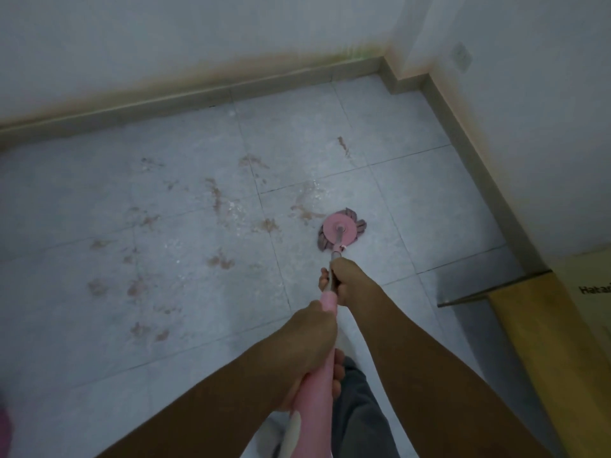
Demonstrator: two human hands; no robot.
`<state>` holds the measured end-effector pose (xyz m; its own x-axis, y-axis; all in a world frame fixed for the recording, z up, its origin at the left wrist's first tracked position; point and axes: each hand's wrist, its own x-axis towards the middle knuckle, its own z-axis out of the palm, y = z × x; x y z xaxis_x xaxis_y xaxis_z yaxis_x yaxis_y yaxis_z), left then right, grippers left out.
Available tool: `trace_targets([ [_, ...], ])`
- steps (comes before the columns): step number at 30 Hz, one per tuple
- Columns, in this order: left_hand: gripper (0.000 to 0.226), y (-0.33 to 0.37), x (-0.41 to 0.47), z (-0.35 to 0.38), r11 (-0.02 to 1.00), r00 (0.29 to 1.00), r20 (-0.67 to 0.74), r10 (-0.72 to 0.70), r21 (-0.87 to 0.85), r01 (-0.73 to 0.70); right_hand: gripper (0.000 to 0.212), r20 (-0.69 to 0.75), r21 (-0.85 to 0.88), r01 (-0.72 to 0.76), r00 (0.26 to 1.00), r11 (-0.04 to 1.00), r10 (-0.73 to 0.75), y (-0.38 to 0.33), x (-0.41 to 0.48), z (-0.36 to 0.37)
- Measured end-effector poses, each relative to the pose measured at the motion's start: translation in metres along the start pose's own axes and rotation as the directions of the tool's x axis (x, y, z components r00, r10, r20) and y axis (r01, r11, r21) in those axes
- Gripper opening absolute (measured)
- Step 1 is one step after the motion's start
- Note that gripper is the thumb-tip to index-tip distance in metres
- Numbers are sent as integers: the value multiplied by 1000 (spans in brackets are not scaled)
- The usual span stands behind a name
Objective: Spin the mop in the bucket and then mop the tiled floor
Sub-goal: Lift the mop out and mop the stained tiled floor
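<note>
Gripping the pink mop handle point(322, 358), the left hand point(305, 353) is clenched near; the right hand point(334, 280) clasps farther down. Round pink mop head point(340, 230) rests on stained grey tiled floor point(165, 226), open leftward; possibly a cardboard box point(545, 325) is cut off right.

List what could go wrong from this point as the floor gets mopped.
1. The mop head sits to the right of most reddish-brown stains; short strokes could miss the far-left ones or only smear them.
2. Wet patches shine on the tiled floor, so the person may slip if they step forward.
3. The cardboard box stands close on the right; a wide sweep might wet it.
</note>
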<state>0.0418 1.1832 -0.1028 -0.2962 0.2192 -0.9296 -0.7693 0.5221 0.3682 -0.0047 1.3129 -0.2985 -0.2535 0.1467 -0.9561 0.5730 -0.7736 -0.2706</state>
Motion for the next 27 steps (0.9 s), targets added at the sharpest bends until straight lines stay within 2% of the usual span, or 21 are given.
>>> trace_targets([
  [3,43,12,16,1,981,984,150,-99,-152,122,30,-19,6,62,998,998,-62,-20,26,0],
  [6,19,41,43,1,947,978,197,-62,-298,120,26,-39,-33,116,992,993,-118,-64,62,7],
  [9,30,81,87,4,896,982,187,-40,-428,118,28,-35,-62,149,988,987,-152,-121,94,24],
  [12,38,129,132,5,893,983,183,-10,-440,91,33,-33,-93,173,984,981,-176,-181,132,47],
  [19,37,231,208,4,887,991,129,30,-460,34,45,33,-188,226,974,956,-224,-290,185,95],
  [24,30,261,222,6,893,992,119,40,-450,18,35,60,-212,240,971,947,-232,-318,193,108],
  [27,30,249,207,14,897,995,99,28,-441,19,40,65,-262,206,978,943,-196,-306,184,102],
])
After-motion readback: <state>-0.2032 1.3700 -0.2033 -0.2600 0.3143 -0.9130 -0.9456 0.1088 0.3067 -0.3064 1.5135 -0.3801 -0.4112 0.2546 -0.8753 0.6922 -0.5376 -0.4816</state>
